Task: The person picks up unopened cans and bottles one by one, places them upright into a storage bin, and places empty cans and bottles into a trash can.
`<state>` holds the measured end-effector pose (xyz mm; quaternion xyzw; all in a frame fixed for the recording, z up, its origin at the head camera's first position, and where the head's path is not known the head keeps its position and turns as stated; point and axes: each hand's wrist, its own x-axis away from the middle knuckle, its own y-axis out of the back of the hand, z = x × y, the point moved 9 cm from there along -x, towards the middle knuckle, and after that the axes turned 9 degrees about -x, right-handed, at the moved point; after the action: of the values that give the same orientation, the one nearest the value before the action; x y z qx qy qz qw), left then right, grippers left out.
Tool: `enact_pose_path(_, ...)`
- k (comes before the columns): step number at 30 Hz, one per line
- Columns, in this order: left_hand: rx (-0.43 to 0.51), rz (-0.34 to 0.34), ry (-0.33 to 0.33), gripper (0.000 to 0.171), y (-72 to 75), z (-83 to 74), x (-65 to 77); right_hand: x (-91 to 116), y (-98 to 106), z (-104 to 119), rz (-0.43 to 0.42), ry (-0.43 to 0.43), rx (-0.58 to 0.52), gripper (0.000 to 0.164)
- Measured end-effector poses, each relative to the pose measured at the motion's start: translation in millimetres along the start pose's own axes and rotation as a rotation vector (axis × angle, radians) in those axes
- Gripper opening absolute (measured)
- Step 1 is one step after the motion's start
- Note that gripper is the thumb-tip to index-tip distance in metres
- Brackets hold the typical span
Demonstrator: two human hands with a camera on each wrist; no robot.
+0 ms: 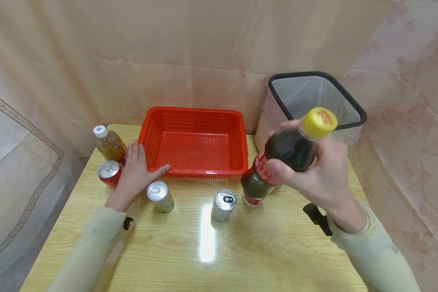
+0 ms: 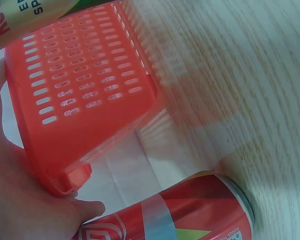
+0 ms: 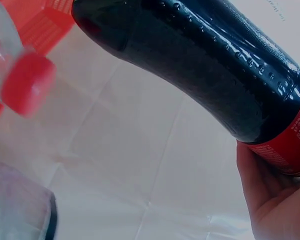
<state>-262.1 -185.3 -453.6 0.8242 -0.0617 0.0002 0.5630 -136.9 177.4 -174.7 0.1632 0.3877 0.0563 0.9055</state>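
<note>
A dark cola bottle (image 1: 292, 148) with a yellow cap and red label is tilted in the air, cap toward the camera. My right hand (image 1: 325, 174) grips it round the label, thumb in front. My left hand (image 1: 136, 174) rests over the front left corner of a red plastic basket (image 1: 195, 173), fingers straight along the left rim and thumb on the front rim. Close beside that hand stand a red can (image 1: 108, 175) and a pale gold can (image 1: 161, 198). In the right wrist view a blurred red-capped bottle (image 3: 27, 82) shows at the left.
An amber drink bottle (image 1: 109, 144) with a white cap stands left of the basket. A silver can (image 1: 223, 206) stands in front of it. Behind my right hand is a lined bin (image 1: 317, 75) with a black rim. Something red and white (image 1: 251, 200) is mostly hidden behind the cola bottle.
</note>
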Motion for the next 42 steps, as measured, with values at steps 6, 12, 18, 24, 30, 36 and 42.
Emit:
enact_pose_path(6, -0.002, -0.009, -0.011, 0.129, 0.7, -1.8, 1.4, -34, 9, -1, -0.013, 0.005, 0.108, 0.054)
enact_pose_path(12, 0.007, -0.018, -0.023, 0.128, 1.0, -4.2, 3.5, -63, 7, -11, -0.001, -0.034, 0.185, 0.043)
enact_pose_path(18, 0.015, -0.012, -0.015, 0.129, -0.4, -5.2, 5.0, -85, -4, -38, 0.046, -0.175, 0.247, 0.046)
enact_pose_path(24, 0.017, -0.014, -0.011, 0.130, 0.5, -4.6, 6.7, -99, -22, -77, 0.147, -0.324, 0.225, 0.054)
enact_pose_path(30, 0.010, -0.012, -0.010, 0.129, -0.7, -5.0, 9.0, -98, -47, -113, 0.263, -0.528, 0.061, 0.062)
enact_pose_path(36, 0.004, -0.011, -0.006, 0.129, 0.0, -3.4, 10.6, -107, -70, -140, 0.379, -0.505, 0.079, 0.066)
enact_pose_path(42, 0.008, -0.018, -0.007, 0.129, -0.2, -2.7, 11.6, -109, -87, -165, 0.466, -0.396, 0.171, 0.069)
